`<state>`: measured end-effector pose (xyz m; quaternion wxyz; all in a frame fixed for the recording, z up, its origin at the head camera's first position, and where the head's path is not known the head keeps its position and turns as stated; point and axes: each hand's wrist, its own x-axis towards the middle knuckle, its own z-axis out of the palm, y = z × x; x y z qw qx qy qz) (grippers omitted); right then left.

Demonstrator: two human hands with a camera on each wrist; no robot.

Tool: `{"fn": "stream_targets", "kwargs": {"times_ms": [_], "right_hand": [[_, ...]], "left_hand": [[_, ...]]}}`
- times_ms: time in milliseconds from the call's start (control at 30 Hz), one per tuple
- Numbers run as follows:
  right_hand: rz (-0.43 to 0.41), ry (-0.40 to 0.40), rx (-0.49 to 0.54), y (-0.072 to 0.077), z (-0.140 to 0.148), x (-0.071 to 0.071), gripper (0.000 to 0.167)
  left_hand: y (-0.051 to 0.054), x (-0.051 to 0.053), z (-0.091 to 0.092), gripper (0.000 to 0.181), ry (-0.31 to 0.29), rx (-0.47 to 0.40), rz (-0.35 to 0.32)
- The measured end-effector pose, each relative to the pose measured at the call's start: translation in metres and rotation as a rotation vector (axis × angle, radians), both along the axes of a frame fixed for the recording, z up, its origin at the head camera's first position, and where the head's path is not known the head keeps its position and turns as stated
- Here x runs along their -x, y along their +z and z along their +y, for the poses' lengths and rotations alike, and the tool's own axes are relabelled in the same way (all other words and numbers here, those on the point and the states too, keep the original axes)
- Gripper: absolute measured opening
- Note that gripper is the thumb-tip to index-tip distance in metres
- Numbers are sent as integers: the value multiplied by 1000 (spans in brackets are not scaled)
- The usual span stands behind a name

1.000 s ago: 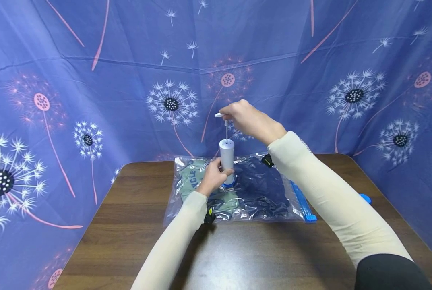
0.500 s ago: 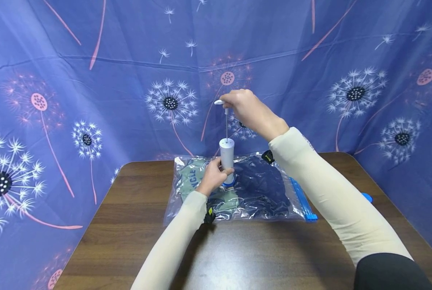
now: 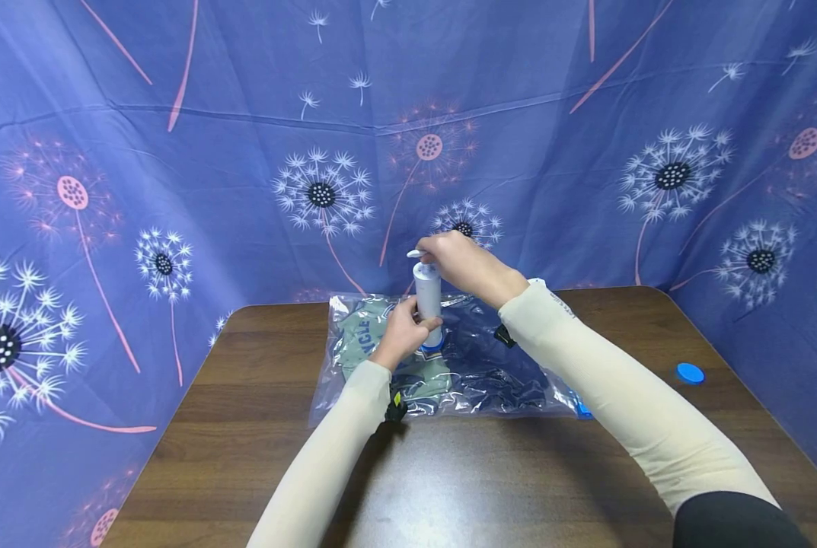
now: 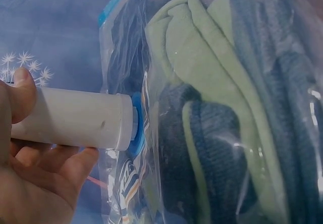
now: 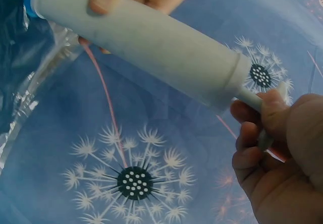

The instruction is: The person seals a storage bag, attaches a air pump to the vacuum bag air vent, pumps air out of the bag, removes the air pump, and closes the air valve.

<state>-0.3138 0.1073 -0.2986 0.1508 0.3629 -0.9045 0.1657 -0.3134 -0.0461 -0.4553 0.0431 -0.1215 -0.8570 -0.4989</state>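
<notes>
Long axis: as it rests on a clear plastic bag (image 3: 327, 380) of folded green and blue clothes (image 4: 214, 72), the white cylindrical plastic pump (image 3: 428, 291) stands upright, white handle (image 3: 416, 253) uppermost
Right wrist view: a short pale stem (image 5: 249, 98) shows, mostly hidden in the head view
Left hand (image 3: 402, 333): curls round the pump
Right hand (image 3: 466, 263): grips the handle

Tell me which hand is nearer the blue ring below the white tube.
Left. The left hand grips the white tube above the blue ring; the right hand holds the handle farther up.
</notes>
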Motion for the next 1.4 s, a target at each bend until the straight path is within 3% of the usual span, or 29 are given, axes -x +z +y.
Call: {"fn": "stream_targets", "kwargs": {"times_ms": [833, 1400], "right_hand": [[6, 13, 21, 0, -3, -3, 17], [-19, 2, 11, 0, -1, -4, 19]], "left_hand": [[2, -1, -3, 42, -18, -41, -11], [1, -2, -1, 42, -19, -22, -19]]}}
